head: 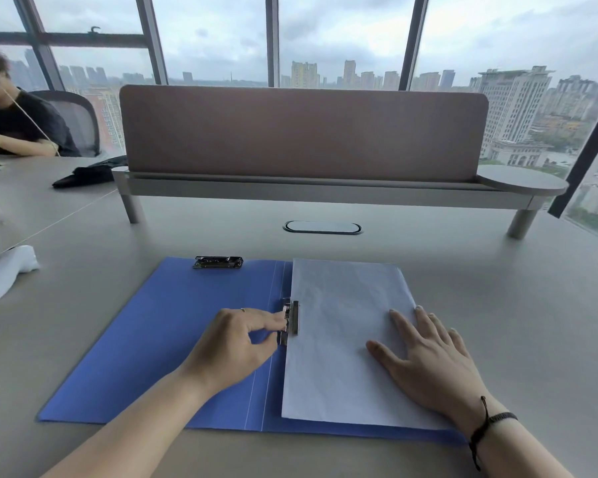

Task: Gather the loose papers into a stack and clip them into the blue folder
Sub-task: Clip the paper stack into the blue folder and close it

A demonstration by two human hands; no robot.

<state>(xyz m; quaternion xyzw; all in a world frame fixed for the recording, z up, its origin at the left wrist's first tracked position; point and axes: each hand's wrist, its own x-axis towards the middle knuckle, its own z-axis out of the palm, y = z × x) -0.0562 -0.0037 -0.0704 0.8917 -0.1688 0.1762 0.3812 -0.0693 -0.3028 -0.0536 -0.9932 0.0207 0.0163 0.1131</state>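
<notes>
The blue folder point(159, 339) lay open flat on the tabletop point(497, 305). The stack of papers point(342, 332) sat on the folder's right half, its left edge tucked under the metal clip point(289, 320) beside the spine. The left hand point(235, 343) pinched that clip with curled fingertips. The right hand point(428, 360), fingers spread in an open grip, pressed flat on the papers. A second clip point(217, 262) rested at the folder's far edge, on its left half.

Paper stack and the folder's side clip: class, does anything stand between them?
Nothing visible. The paper stack lies on the blue folder, its left edge at the side clip, which the left hand pinches; the right hand presses the paper.
</notes>
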